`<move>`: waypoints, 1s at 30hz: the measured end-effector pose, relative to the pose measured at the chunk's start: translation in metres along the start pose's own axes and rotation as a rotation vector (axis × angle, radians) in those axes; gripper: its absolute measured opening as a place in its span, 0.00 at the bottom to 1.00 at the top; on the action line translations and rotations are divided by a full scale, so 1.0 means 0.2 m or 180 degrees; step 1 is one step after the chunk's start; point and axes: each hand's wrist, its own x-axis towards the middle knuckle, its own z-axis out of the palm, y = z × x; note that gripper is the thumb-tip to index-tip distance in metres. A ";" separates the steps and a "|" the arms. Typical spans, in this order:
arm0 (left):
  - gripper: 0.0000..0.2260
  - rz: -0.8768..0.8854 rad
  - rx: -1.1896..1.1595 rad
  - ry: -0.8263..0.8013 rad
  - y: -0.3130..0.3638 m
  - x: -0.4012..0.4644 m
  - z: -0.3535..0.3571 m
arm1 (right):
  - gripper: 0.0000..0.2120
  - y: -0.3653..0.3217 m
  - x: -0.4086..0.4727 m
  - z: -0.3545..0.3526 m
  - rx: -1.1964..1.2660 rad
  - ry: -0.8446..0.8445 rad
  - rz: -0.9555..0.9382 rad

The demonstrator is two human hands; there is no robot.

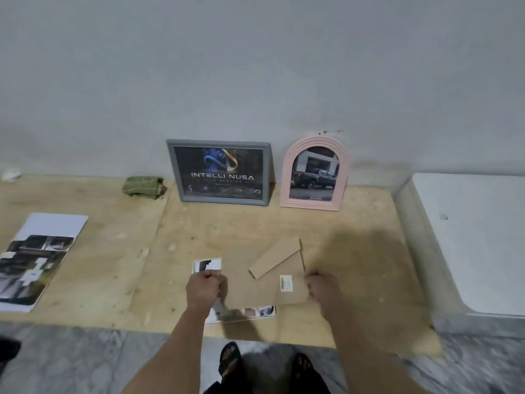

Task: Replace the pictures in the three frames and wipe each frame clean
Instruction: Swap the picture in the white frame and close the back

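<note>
Third frame's cardboard backing lies face down at bench front edge, over a photo. Left hand pinches photo and backing edge; right hand grips the other edge. Best to square all corners before pressing down, stand flap up.

Both hands, left and right, grip a brown frame back over pictures.

Both arms stretched forward and down, bare forearms angled inward. Left hand knuckles up, fingers curled in a pinch at the fingertips. Right hand likewise curled, thumb side gripping. Sandalled feet below.
</note>
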 end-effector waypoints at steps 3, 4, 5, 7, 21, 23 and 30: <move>0.11 -0.0088 -0.0079 0.0308 -0.08 0.06 -0.21 | 0.09 0.00 0.00 0.25 -0.0066 -0.0158 0.0002; 0.08 -0.0121 -0.0104 0.0359 -0.10 0.09 -0.27 | 0.09 0.01 0.01 0.32 -0.0174 -0.0204 -0.0005; 0.07 -0.0116 -0.0090 0.0394 -0.11 0.10 -0.31 | 0.08 0.02 0.01 0.37 -0.0309 -0.0235 -0.0012; 0.06 -0.0117 -0.0038 0.0387 -0.15 0.15 -0.36 | 0.10 0.04 0.00 0.45 -0.0411 -0.0127 0.0001; 0.12 -0.0202 0.0021 0.0057 -0.28 0.23 -0.41 | 0.11 0.16 -0.03 0.54 -0.0776 0.0254 0.0024; 0.11 -0.0146 0.0132 0.0055 -0.26 0.23 -0.40 | 0.10 0.14 -0.05 0.54 -0.0731 0.0282 0.0019; 0.05 -0.0071 0.0312 0.0050 -0.24 0.25 -0.40 | 0.11 0.15 -0.10 0.56 -0.0657 0.0249 0.0107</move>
